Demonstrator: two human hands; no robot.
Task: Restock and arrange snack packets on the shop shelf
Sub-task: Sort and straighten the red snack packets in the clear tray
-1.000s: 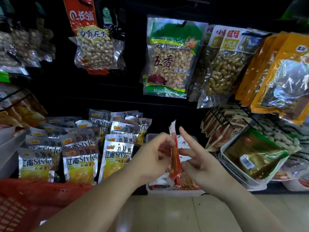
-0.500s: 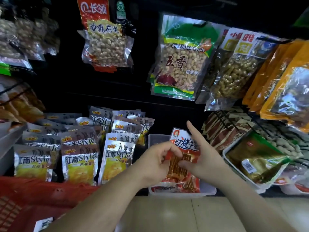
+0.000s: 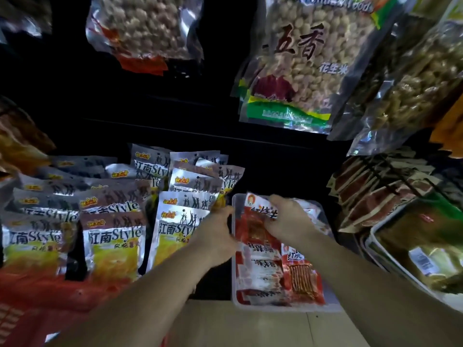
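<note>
Head view: both bare forearms reach in from the bottom edge to the lower shelf. R hand (image 3: 288,219) is over the back of a clear plastic tub (image 3: 283,308), fingers curled over the white top of a red snack packet (image 3: 253,222) and gripping it, thumb on the printed face. The packet stands roughly upright, tilted a bit, w/ its lower end down among the other red packets (image 3: 265,269) that lie flat in the tub. One of those, at the front R, shows orange sticks through a window (image 3: 302,280).

L hand (image 3: 216,234) is at the tub's L wall, just beside the held packet, back of the hand toward the camera. Its fingertips are hidden and the frame is motion-blurred, so can't tell if it pinches the packet, touches the tub rim or holds nothing.

L of the tub: rows of silver-and-yellow "Style" packets (image 3: 114,246), standing upright and overlapping, front row nearest the camera. A red basket (image 3: 37,299) sits at bottom L, in front of them.

Above, hanging: a clear peanut bag w/ green band (image 3: 300,61) over the tub, and another nut bag w/ red base (image 3: 142,28) further L. R side: brown packets on wire hooks (image 3: 375,196), and below them a white tray (image 3: 383,256) w/ a green-yellow pack. Pale surface (image 3: 238,326) runs along the front.
</note>
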